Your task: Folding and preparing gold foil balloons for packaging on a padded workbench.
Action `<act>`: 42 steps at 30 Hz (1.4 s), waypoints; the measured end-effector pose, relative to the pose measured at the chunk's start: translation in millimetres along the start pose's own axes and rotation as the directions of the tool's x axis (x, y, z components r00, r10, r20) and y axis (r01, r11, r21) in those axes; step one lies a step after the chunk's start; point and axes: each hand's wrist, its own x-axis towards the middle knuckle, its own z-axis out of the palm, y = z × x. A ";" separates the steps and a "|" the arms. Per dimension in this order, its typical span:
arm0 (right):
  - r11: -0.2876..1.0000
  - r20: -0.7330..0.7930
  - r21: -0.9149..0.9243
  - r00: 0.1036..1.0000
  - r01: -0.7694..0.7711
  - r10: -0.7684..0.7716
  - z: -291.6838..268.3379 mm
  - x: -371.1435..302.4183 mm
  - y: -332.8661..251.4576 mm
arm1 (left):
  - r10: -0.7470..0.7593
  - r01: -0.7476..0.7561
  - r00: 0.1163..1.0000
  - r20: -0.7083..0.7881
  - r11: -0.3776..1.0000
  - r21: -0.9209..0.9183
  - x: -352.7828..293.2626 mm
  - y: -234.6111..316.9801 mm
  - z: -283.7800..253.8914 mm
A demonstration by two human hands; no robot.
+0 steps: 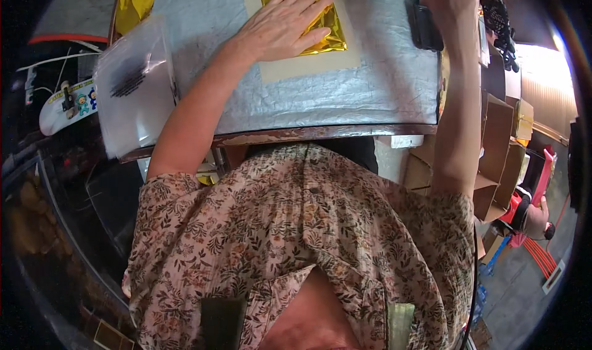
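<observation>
On the silvery counter (382,103), a pale sheet (296,71) bears gold foil (336,41); the left hand (277,32), flat with its grip unclosed, seems to be steadying it. Next probably calls for even pressure. Beyond, the right hand (453,0) blurs; I cannot tell its grip.

Left arm (197,112) slanting inward, right arm (457,115) straight ahead
Left hand (282,30) palm down, fingers slightly parted, thumb out; right hand (454,0) blurred, its grip unclear.
</observation>
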 end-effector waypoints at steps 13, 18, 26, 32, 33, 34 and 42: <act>0.982 0.477 0.157 0.878 -0.108 0.021 31.0 -145.1 21.1 | 0.074 -0.071 0.997 0.034 0.994 -0.079 18.6 8.9 -6.7; 0.996 0.376 0.088 0.926 0.010 -0.043 41.5 -148.0 19.6 | 0.120 -0.119 0.992 -0.027 0.993 0.020 19.4 5.5 4.1; 0.995 0.330 0.064 0.940 0.071 -0.088 51.7 -157.7 21.6 | 0.075 -0.068 0.997 0.015 0.959 -0.274 20.7 2.2 -1.0; 0.984 0.308 0.118 0.937 0.135 -0.165 50.1 -164.2 16.4 | 0.112 -0.111 0.993 -0.029 0.994 0.022 19.1 4.5 9.4; 0.986 0.309 0.111 0.938 0.126 -0.154 51.1 -164.9 15.8 | 0.113 -0.112 0.993 -0.033 0.993 0.021 19.3 4.7 8.6; 0.988 0.310 0.104 0.940 0.116 -0.143 51.8 -165.1 14.6 | 0.115 -0.115 0.993 -0.021 0.993 0.012 19.4 4.6 7.7; 0.994 0.307 0.106 0.950 0.021 -0.053 65.1 -170.5 0.7 | 0.075 -0.075 0.997 -0.024 0.997 -0.022 17.5 7.2 8.8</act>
